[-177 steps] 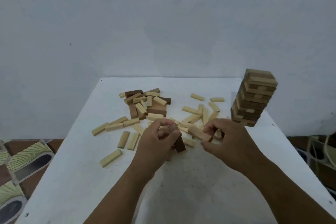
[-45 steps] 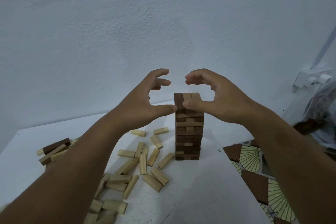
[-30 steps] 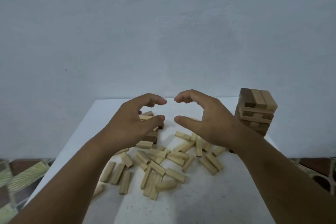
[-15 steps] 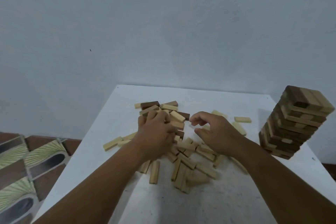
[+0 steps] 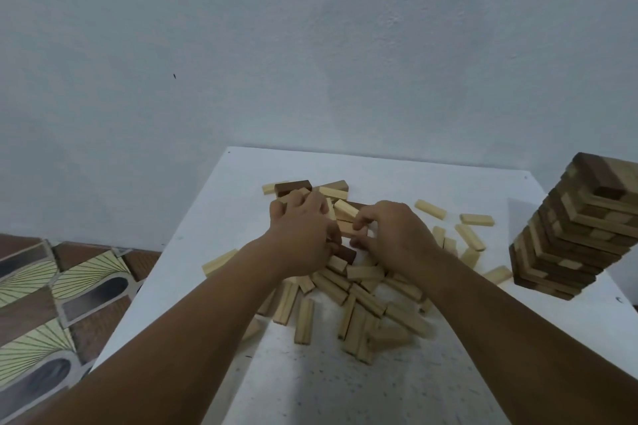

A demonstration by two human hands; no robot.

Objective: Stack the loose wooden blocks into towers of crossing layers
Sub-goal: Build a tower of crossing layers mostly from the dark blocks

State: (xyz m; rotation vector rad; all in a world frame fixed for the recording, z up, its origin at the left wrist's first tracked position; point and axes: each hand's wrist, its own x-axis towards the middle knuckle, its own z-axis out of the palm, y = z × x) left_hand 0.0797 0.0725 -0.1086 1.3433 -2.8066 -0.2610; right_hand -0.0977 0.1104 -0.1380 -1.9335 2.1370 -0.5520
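1. The left hand [image 5: 303, 235] lies knuckles-up on the heap of loose wooden blocks [image 5: 345, 290], fingers curled down into the pile; what they hold, if anything, is hidden under the hand.
2. The right hand [image 5: 393, 235] lies just beside it, and its curled fingers [image 5: 362, 221] touch a reddish-tan block [image 5: 347, 229] that lies between the two hands; whether they actually pinch it cannot be told.
3. A dark brown block [image 5: 345, 254] shows just below that, between the wrists.
4. The heap covers the middle of the white tabletop [image 5: 379, 390], mostly pale blocks lying crosswise over each other, and reaches toward the near edge.
5. Another dark block [image 5: 292, 187] and a few pale ones lie beyond the left hand, toward the far edge.
6. Single pale blocks [image 5: 476, 219] are scattered to the right of the right hand.
7. A finished tower [image 5: 573, 231] of crossing dark and pale layers stands near the right edge of the tabletop, well apart from both hands.
8. A patterned tile floor [image 5: 51, 286] shows past the left edge, and a pale wall [image 5: 310, 45] rises behind the table.
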